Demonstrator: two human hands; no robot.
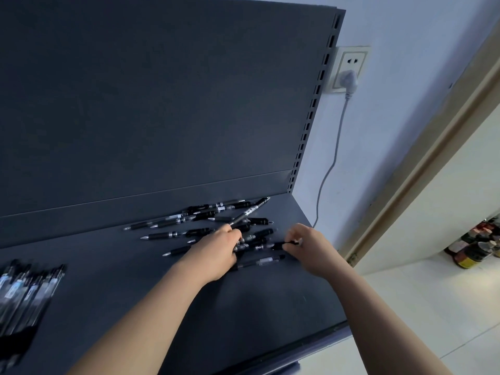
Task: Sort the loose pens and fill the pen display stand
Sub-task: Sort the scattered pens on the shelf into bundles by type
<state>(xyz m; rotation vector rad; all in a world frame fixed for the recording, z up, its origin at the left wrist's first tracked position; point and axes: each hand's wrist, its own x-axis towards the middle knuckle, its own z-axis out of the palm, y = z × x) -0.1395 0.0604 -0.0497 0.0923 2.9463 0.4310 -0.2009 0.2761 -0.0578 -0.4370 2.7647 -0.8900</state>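
Note:
Several loose black pens [189, 219] lie scattered on the dark grey shelf [113, 269], near its back right corner. My left hand [216, 250] grips one black pen [250, 211] that angles up and to the right above the pile. Fingers of my right hand [308, 244] pinch the end of another black pen [278, 245] lying in the pile. At the left edge stands the pen display stand [24, 296], holding several pens in a row; it is blurred.
The shelf's dark back panel [162, 104] rises behind the pens, with a slotted upright [313, 104] at its right edge. A wall socket [350, 69] with a plug and hanging cable is on the right wall. Bottles [476, 250] stand on the floor at far right.

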